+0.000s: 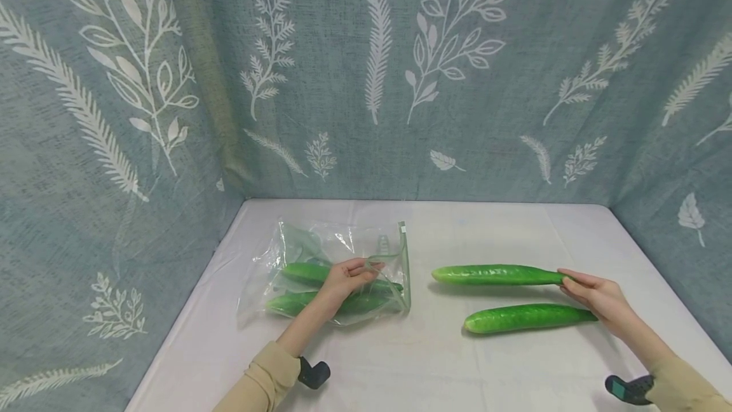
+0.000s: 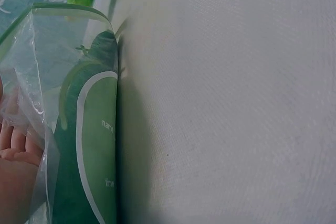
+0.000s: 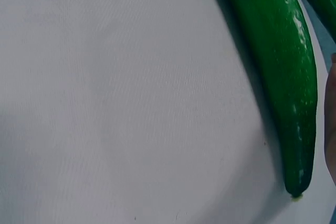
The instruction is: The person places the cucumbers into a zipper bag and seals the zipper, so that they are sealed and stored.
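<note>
A clear zip bag [image 1: 343, 237] with a green-edged mouth lies at the left of the table, its mouth facing right. Two cucumbers lie inside, an upper cucumber [image 1: 300, 271] and a lower cucumber [image 1: 286, 302], both seen through the plastic. My left hand [image 1: 342, 280] pinches the bag's upper layer near the mouth; in the left wrist view its curled fingers [image 2: 18, 140] show through the film. To the right, my right hand [image 1: 600, 297] grips a cucumber [image 1: 492, 274] by its narrow stem end. Below it another cucumber [image 1: 526, 318] rests on the table, close to that hand.
A white cloth covers the table [image 1: 434, 367]. Blue-green curtains [image 1: 343, 81] with white leaf prints stand behind and at both sides. A dark strap device [image 1: 314, 374] sits on the left wrist, and a similar device [image 1: 629, 390] on the right.
</note>
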Motion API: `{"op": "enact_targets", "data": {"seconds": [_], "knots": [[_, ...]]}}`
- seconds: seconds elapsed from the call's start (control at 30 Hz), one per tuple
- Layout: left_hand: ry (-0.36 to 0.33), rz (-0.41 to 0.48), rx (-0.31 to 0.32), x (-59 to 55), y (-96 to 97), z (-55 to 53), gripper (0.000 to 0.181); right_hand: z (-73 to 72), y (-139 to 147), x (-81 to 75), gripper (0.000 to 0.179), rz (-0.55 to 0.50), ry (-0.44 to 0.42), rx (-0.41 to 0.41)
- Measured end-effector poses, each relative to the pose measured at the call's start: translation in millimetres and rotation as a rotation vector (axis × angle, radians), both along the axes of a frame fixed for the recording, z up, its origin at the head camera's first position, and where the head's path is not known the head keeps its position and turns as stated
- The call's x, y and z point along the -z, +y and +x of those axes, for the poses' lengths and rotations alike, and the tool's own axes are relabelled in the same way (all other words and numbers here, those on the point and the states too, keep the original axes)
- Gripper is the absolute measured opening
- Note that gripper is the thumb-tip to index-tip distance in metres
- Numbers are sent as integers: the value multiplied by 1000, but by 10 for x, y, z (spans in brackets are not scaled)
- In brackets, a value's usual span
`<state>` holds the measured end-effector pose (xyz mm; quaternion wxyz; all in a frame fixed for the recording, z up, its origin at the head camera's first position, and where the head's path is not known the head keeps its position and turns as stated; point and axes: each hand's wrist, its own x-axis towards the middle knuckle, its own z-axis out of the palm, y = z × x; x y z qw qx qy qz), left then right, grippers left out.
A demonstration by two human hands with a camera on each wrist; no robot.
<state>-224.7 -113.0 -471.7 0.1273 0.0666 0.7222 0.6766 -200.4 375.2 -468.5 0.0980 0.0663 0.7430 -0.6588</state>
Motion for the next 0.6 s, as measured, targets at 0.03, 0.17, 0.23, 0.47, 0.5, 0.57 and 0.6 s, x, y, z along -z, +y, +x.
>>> {"op": "enact_targets", "data": {"seconds": [0.03,0.17,0.23,0.47,0.5,0.57,0.6], "knots": [[-5,-1,-2,-2,3,-1,36,-3,-17,-4,16,3,6,2],[-11,-10,-2,-12,6,0,39,-14,-89,-10,16,4,30,3],[-12,-9,1,-15,7,3,39,-23,-126,-11,15,6,32,3],[0,7,-5,-9,9,-2,36,-75,-271,-14,18,54,28,5],[1,9,-1,-8,9,-2,36,-77,-292,-16,18,50,28,5],[0,10,2,-6,10,3,36,-79,-333,-22,16,33,29,14],[-1,9,2,-6,10,6,36,-81,-352,-23,14,21,28,15]]}}
